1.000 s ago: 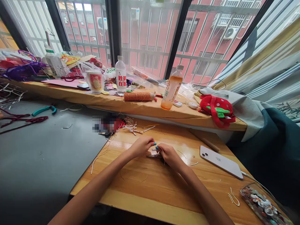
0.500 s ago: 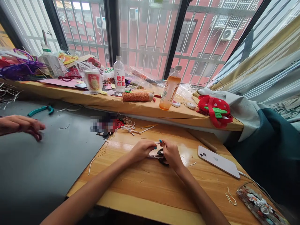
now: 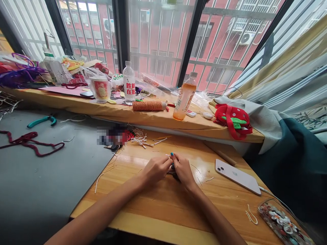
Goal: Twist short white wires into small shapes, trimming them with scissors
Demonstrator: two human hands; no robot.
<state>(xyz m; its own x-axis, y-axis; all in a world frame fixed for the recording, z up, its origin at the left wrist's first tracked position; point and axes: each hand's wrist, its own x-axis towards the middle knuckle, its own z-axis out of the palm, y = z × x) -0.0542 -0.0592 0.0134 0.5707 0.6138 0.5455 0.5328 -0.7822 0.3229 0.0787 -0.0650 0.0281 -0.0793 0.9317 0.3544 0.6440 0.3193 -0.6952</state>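
My left hand (image 3: 155,169) and my right hand (image 3: 182,169) meet at the middle of the wooden table (image 3: 158,207), fingertips pinched together on a small pale strip with a thin thread (image 3: 168,156). Both hands are closed. Under them lies a pair of dark-handled scissors (image 3: 173,170), mostly hidden by my fingers. Cut white bits (image 3: 145,140) lie scattered just beyond my hands.
A white phone (image 3: 237,176) lies right of my hands, a decorated case (image 3: 283,217) at the near right corner. On the sill stand a water bottle (image 3: 129,83), an orange drink bottle (image 3: 185,97), a thread spool (image 3: 148,105) and a strawberry pouch (image 3: 233,119). A dark red cord (image 3: 30,142) and teal pliers (image 3: 41,120) lie on the grey mat.
Another person's hand at the left has left the view, and a dark red cord now lies on the grey mat. My hands stay pinched together over the scissors.
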